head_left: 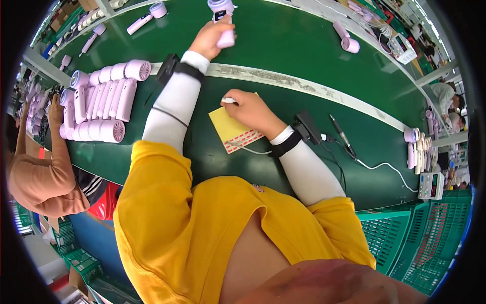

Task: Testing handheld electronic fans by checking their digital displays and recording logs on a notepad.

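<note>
Stretched out over the far green surface, my left hand (207,41) is closed around a lilac handheld fan (226,38) with a small dark display; the fan's head is at the picture's upper edge. Nearer, my right hand (251,110) pinches the white plug of a cable (229,100). Under that hand lies a yellow sheet (219,124) with rows of red marks along its near part. The white cable (248,148) curves over the sheet toward my right forearm. White sleeves and black bands cover both my forearms.
At left, several lilac fans (105,99) lie in a block. A co-worker's arm (59,126) reaches beside them. On the right are a pen-like tool (340,130), a small meter box (431,186) and green crates (387,233). A pale rail (298,87) crosses the table.
</note>
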Tool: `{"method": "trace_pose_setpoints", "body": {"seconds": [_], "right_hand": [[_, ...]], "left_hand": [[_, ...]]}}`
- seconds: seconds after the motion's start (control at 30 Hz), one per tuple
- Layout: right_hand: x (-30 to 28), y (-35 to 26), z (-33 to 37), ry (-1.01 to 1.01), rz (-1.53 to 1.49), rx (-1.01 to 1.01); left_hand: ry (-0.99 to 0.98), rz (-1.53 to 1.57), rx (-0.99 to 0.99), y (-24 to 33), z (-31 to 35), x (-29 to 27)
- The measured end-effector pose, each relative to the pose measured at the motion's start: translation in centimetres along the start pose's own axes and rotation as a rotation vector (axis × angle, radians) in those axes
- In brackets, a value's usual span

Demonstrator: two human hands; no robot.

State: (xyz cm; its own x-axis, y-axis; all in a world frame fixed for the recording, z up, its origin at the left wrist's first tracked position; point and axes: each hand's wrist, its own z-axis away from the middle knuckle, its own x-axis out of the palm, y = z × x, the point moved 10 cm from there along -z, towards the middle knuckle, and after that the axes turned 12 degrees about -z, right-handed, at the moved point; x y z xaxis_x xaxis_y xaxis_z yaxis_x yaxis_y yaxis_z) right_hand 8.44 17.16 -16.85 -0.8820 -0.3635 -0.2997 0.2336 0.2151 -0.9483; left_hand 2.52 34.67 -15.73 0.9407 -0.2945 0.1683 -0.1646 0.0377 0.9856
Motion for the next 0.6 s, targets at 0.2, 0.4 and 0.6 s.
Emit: {"method": "trace_pose_setpoints", "body": {"seconds": [0.2,0.4,0.6], "right_hand": [[-1.0,0.1,0.6,0.041,-0.147,0.15],[-5.0,-4.1,1.8,0.222,-0.901,0.065],[-9.7,-15.2,4.5,0.375,-0.672,-0.345]], "left_hand": [[-0.195,0.198,0.275,9.1,11.2,5.3],[-0.313,0.237,0.372,12.2,18.9,8.9],[-0.413,0.15,0.376,12.5,22.4,12.1]]}}
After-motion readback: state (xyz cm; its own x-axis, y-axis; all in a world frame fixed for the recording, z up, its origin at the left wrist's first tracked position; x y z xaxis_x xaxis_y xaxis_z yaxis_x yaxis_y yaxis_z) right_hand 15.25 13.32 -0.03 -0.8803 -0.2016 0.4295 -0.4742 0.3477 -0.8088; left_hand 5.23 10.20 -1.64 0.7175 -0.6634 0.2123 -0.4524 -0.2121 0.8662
